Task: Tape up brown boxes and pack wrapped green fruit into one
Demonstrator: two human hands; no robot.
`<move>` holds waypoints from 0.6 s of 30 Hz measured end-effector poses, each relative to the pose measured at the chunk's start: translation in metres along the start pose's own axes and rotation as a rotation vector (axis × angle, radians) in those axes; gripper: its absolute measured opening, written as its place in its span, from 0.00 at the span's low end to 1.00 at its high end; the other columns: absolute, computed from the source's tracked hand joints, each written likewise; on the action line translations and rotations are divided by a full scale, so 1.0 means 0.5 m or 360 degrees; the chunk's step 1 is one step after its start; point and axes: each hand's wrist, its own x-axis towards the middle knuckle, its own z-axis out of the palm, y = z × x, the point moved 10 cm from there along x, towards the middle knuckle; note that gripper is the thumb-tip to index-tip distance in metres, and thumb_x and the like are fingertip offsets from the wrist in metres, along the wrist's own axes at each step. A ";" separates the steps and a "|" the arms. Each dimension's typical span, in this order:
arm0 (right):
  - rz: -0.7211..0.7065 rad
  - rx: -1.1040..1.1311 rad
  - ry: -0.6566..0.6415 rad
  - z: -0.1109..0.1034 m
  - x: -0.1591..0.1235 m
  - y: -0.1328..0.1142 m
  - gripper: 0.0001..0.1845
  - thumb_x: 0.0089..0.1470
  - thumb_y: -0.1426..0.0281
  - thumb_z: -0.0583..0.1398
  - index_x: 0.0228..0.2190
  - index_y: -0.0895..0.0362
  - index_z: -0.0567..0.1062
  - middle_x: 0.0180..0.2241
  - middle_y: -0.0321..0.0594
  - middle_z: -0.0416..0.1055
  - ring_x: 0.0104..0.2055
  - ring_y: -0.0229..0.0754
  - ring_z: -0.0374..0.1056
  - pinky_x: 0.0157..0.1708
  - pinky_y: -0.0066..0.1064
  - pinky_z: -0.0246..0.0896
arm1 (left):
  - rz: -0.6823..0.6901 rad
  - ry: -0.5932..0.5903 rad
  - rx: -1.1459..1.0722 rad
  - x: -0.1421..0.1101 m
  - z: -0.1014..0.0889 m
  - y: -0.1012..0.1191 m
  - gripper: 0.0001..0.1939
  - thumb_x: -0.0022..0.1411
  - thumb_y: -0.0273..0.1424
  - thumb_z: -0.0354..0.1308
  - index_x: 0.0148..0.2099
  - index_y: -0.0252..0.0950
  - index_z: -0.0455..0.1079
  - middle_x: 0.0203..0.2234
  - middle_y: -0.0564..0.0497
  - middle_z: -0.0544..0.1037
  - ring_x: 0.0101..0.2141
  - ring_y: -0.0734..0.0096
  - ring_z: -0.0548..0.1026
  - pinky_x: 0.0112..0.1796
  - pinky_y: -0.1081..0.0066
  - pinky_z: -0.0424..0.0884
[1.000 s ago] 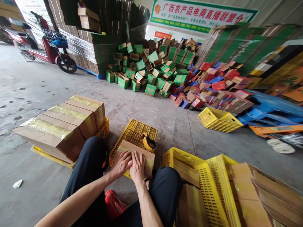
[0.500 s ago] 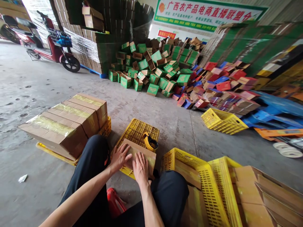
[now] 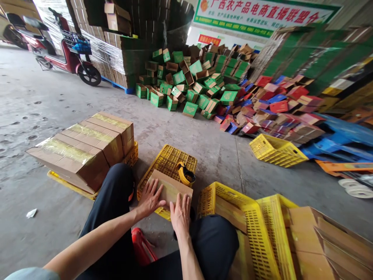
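A brown cardboard box (image 3: pixel 169 189), with a strip of tape along its top, rests on an upturned yellow plastic crate (image 3: pixel 166 158) between my knees. My left hand (image 3: pixel 150 199) lies with spread fingers on the box's left side. On the right part of its top, my right hand (image 3: pixel 180 214) rests with fingers stretched out. Neither hand grips anything. Just behind the box, a yellow and black tape dispenser (image 3: pixel 185 174) sits on the crate. The box's near edge is partly hidden by my hands.
Taped boxes (image 3: pixel 84 144) stand in a row on a crate at my left. A yellow crate (image 3: pixel 256 217) holding cardboard is by my right knee, beside flat cardboard (image 3: pixel 329 241). Green cartons (image 3: pixel 189 93) and red cartons (image 3: pixel 276 105) lie heaped ahead; a scooter (image 3: pixel 64 54) is parked far left.
My right hand has slid slightly right and towards me across the box top. The left hand stays spread on the left side, and the camera view has shifted a little.
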 end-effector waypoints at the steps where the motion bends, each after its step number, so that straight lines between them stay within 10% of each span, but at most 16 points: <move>1: -0.0031 -0.0010 0.0001 0.000 -0.007 -0.011 0.35 0.69 0.55 0.51 0.66 0.66 0.67 0.68 0.66 0.59 0.72 0.67 0.54 0.67 0.57 0.54 | 0.0016 0.0002 -0.0016 -0.004 0.002 0.006 0.42 0.70 0.60 0.49 0.73 0.36 0.62 0.72 0.33 0.56 0.72 0.38 0.51 0.67 0.42 0.51; 13: -0.0415 0.0176 -0.0079 -0.017 -0.041 -0.111 0.33 0.62 0.78 0.51 0.68 0.64 0.64 0.71 0.50 0.59 0.74 0.57 0.51 0.70 0.50 0.55 | 0.0288 -0.0147 -0.0464 -0.015 -0.019 0.078 0.24 0.78 0.41 0.47 0.69 0.38 0.66 0.64 0.39 0.71 0.67 0.50 0.62 0.65 0.44 0.64; 18: -0.0329 0.0203 -0.0093 -0.033 -0.025 -0.068 0.28 0.66 0.72 0.51 0.64 0.60 0.71 0.67 0.49 0.65 0.70 0.57 0.60 0.68 0.53 0.58 | 0.0203 -0.0189 -0.0447 0.005 -0.035 0.058 0.24 0.78 0.43 0.45 0.69 0.42 0.67 0.64 0.42 0.71 0.64 0.53 0.66 0.65 0.46 0.62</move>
